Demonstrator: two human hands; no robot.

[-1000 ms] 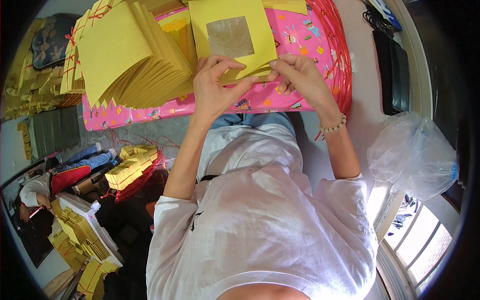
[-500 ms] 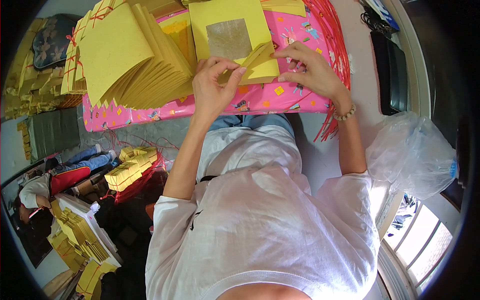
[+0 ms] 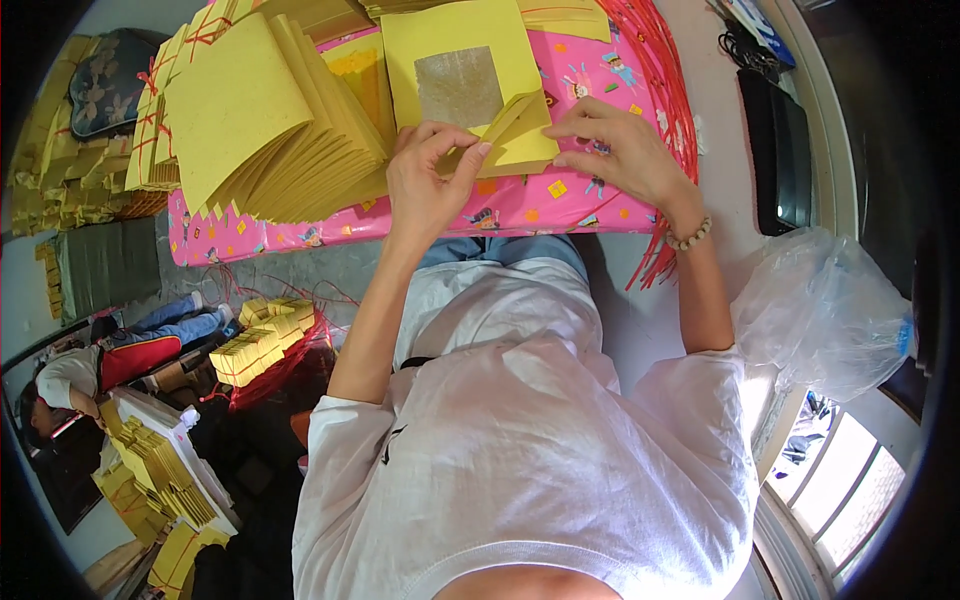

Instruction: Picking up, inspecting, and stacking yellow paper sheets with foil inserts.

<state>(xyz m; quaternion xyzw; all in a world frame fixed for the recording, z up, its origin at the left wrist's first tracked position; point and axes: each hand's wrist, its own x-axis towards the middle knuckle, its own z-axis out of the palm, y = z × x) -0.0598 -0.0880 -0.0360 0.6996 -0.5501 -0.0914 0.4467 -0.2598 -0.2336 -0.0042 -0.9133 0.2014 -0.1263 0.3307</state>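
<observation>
two hands are working one thin yellow paper sheet (image 3: 470, 60) with a dull foil square, lying at the near edge of the pink patterned board (image 3: 520, 205). the left hand (image 3: 425, 185) is pinching its lifted, folded corner; the right hand (image 3: 620, 150) is pressing the fold flat with loosely curled fingers. a fanned yellow stack (image 3: 265, 120) is crowding the board's left end.

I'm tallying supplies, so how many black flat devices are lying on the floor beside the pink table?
1: a black flat device lies on the floor right of the pink table, beyond the right hand. Others may be hidden past the rim.
</observation>
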